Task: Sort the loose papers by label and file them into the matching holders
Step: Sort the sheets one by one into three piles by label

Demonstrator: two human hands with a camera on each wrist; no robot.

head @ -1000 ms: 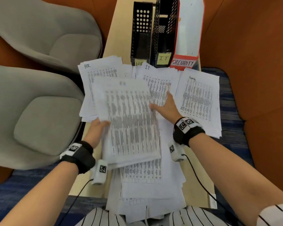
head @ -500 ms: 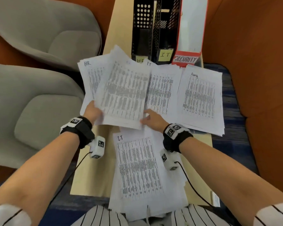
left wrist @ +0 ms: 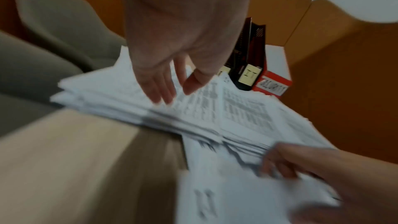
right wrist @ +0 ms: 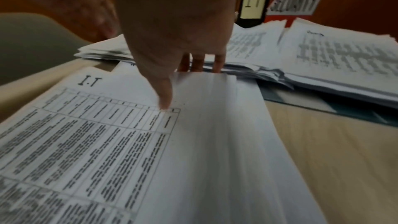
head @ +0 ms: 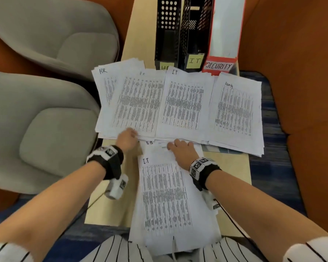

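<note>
Three sorted piles lie side by side: the HR pile (head: 136, 103), the IT pile (head: 186, 103) and the Security pile (head: 235, 108). Behind them stand the black HR holder (head: 167, 35), the black IT holder (head: 194, 35) and the red Security holder (head: 223, 35). An unsorted stack (head: 165, 195) lies nearest me, its top sheet marked I.T (right wrist: 90, 81). My left hand (head: 130, 132) hovers at the HR pile's near edge with straight fingers (left wrist: 159, 94), holding nothing. My right hand (head: 170, 146) pinches the I.T sheet's far edge, thumb (right wrist: 164, 101) on top, fingers tucked past the edge.
Two grey chairs (head: 45, 129) stand left of the narrow wooden table (head: 112, 210). An orange partition (head: 301, 91) closes the right side. A teal folder (right wrist: 323, 106) lies under the Security pile. Cables hang from both wrist cameras.
The HR sheet that both hands carried now lies on the HR pile. My left hand has let go of it. My right hand has moved back onto the near stack.
</note>
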